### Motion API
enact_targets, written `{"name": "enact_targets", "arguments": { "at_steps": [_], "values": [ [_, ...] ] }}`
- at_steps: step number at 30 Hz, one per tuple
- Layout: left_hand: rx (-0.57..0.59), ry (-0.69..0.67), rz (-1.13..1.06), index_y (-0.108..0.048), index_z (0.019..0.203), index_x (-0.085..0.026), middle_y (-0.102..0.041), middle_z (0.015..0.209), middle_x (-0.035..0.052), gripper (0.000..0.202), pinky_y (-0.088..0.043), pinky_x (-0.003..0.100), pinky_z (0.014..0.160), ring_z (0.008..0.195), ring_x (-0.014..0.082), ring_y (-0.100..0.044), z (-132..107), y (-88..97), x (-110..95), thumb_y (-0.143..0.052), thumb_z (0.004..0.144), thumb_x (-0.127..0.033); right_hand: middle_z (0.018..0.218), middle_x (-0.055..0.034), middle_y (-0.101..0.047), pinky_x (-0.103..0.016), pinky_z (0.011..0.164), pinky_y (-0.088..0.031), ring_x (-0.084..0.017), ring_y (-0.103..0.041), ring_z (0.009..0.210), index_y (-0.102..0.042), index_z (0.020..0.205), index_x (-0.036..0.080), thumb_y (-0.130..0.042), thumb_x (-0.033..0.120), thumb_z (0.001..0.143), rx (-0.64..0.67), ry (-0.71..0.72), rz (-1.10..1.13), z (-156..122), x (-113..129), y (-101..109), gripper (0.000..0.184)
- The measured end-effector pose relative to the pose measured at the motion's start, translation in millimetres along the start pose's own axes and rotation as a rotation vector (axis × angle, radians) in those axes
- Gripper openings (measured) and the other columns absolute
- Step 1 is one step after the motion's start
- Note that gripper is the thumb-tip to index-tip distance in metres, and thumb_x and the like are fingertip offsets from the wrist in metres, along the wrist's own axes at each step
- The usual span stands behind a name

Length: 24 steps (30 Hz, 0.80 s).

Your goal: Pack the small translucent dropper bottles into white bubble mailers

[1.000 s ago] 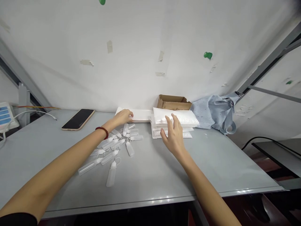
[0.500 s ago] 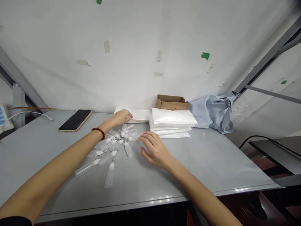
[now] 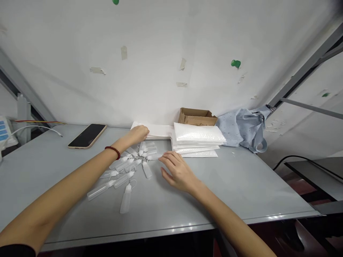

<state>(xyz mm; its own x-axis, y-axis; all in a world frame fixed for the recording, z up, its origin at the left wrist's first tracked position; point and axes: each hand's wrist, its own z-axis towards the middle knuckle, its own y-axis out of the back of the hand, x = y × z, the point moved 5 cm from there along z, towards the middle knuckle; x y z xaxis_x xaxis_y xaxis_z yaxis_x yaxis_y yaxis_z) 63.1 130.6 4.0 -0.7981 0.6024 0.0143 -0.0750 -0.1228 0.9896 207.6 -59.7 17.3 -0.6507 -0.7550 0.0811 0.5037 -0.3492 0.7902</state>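
Observation:
My left hand (image 3: 138,134), with a red bead bracelet on the wrist, rests on the near edge of a flat white stack of sheets (image 3: 158,130) at the back of the table; its fingers curl at the stack's edge. My right hand (image 3: 177,170) lies low over the grey table (image 3: 241,185), fingers apart and pointing left, its tips next to the pile of small clear squeeze bottles (image 3: 128,166). It holds nothing. Just behind it lies a stack of white bubble mailers (image 3: 197,139).
A black phone (image 3: 87,136) lies at the back left. A brown cardboard box (image 3: 197,116) and a light blue cloth (image 3: 245,130) sit against the white wall at the back right. A device with cables (image 3: 5,130) is at the far left.
My right hand came off the bubble mailers, moved left and down to the table beside the bottles, and has stayed there. My left hand has kept its place on the white stack.

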Motion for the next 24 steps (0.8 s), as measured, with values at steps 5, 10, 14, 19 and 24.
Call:
{"name": "enact_targets", "arguments": {
  "at_steps": [5, 10, 14, 19, 24],
  "values": [
    [0.025, 0.011, 0.181, -0.068, 0.07, -0.01, -0.069, 0.077, 0.0182, 0.026, -0.043, 0.03, 0.068, 0.077, 0.0255, -0.065, -1.7, 8.1, -1.8, -0.043, 0.075, -0.003, 0.101, -0.0135, -0.062, -0.041, 0.085, -0.049, -0.024, -0.052, 0.104, -0.054, 0.111, 0.013, -0.046, 0.016, 0.087, -0.01, 0.0, -0.006, -0.5, -2.5, -1.4, 0.026],
    [0.017, 0.012, 0.286, -0.067, 0.074, -0.008, -0.069, 0.082, 0.0191, 0.027, -0.042, 0.031, 0.066, 0.081, 0.0273, -0.065, -19.9, 31.5, 0.8, -0.041, 0.074, 0.0, 0.1, -0.0128, -0.063, -0.04, 0.085, -0.048, -0.024, -0.053, 0.103, -0.055, 0.109, 0.012, -0.047, 0.016, 0.086, -0.013, -0.021, -0.028, 0.5, -6.6, -0.4, 0.025],
    [-0.01, 0.073, 0.345, -0.065, 0.078, -0.007, -0.068, 0.086, 0.0199, 0.025, -0.042, 0.032, 0.063, 0.079, 0.0285, -0.065, -47.6, 56.9, 10.1, -0.04, 0.079, -0.007, 0.1, -0.0128, -0.062, -0.04, 0.085, -0.048, -0.025, -0.053, 0.104, -0.055, 0.108, 0.014, -0.048, 0.016, 0.085, -0.071, -0.058, -0.051, 1.4, -11.4, 7.0, 0.024],
    [-0.28, 0.283, 0.257, -0.058, 0.074, -0.016, -0.068, 0.078, 0.0076, 0.017, -0.037, 0.027, 0.054, 0.069, 0.0219, -0.063, -89.6, 81.4, 25.2, -0.044, 0.082, -0.021, 0.103, -0.0118, -0.061, -0.042, 0.083, -0.049, -0.024, -0.055, 0.101, -0.054, 0.109, 0.018, -0.049, 0.016, 0.085, -0.252, -0.16, -0.1, 0.4, -29.9, 23.0, 0.025],
    [-0.755, -0.015, 0.091, -0.055, 0.077, -0.017, -0.07, 0.082, 0.0046, 0.01, -0.043, 0.025, 0.058, 0.063, 0.0149, -0.062, -123.9, 88.2, -17.2, -0.046, 0.083, -0.016, 0.109, -0.0131, -0.056, -0.045, 0.086, -0.048, -0.025, -0.053, 0.106, -0.05, 0.115, 0.019, -0.049, 0.016, 0.085, -0.572, -0.183, -0.176, -6.4, -35.9, 59.1, 0.03]
  ]
}}
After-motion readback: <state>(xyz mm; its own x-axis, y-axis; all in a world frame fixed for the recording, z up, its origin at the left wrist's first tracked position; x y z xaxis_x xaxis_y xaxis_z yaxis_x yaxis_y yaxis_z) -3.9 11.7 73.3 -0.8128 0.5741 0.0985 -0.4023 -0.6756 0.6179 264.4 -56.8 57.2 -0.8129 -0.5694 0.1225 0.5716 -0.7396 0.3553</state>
